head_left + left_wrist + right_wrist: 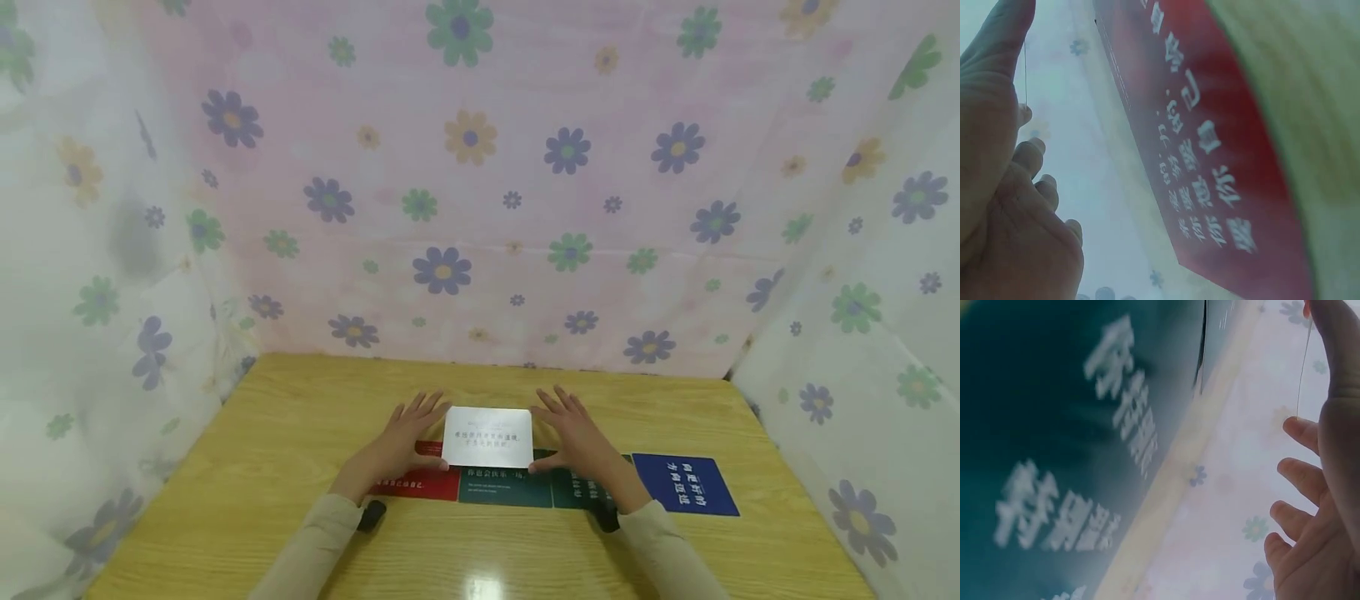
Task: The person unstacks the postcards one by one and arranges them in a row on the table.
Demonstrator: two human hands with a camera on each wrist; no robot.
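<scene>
A white card [487,450] with lines of dark print is held above the table between both hands. My left hand [399,440] holds its left edge between thumb and forefinger, while my right hand [583,442] holds the right edge in the same way. The other fingers of both hands spread away from the card. In both wrist views the card appears edge-on as a thin line. Below it lie a red card [431,485], a green card [504,490] and another dark green card [567,492], partly hidden by the hands and the white card.
A blue card [686,485] with white writing lies at the right end of the row. The wooden table [300,417] extends to a flowered cloth [480,208] at the back, with cloth at both sides. Dark wrist gear [371,515] sits under each forearm.
</scene>
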